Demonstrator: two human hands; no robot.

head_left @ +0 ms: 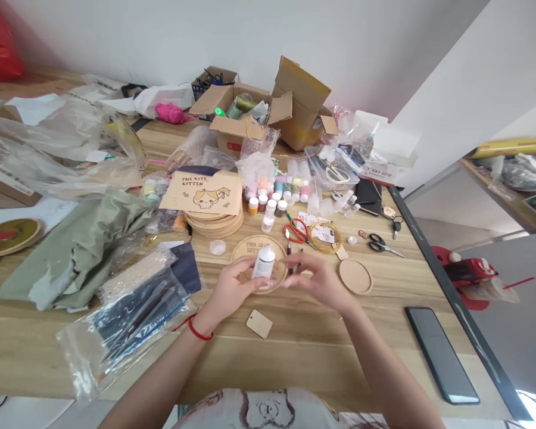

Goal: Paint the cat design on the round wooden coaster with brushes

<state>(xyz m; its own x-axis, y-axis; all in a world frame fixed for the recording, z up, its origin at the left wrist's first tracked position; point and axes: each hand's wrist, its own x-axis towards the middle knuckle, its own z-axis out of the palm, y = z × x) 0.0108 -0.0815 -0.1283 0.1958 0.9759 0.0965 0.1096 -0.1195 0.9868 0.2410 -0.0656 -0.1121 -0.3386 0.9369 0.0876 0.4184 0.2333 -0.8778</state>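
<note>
A pale wood-grain surface (304, 348) is crowded. A dark phone (441, 355) lies near its right edge. A small wooden tag (259, 323), a plain wooden disc (355, 276) and an engraved wooden round (246, 247) sit mid-front. Black scissors (384, 244) and paint pots (272, 199) lie behind, a bag of brushes (129, 322) and green cloth (80, 250) to the left, and cardboard boxes (250, 122) at the back.

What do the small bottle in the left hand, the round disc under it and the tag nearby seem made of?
The small bottle in the left hand looks like white, slightly translucent plastic, smooth. The round disc beneath it: pale unfinished wood, with dark engraved-looking lettering. The tag: same pale wood look, flat, plain; thin card cannot be excluded.
</note>
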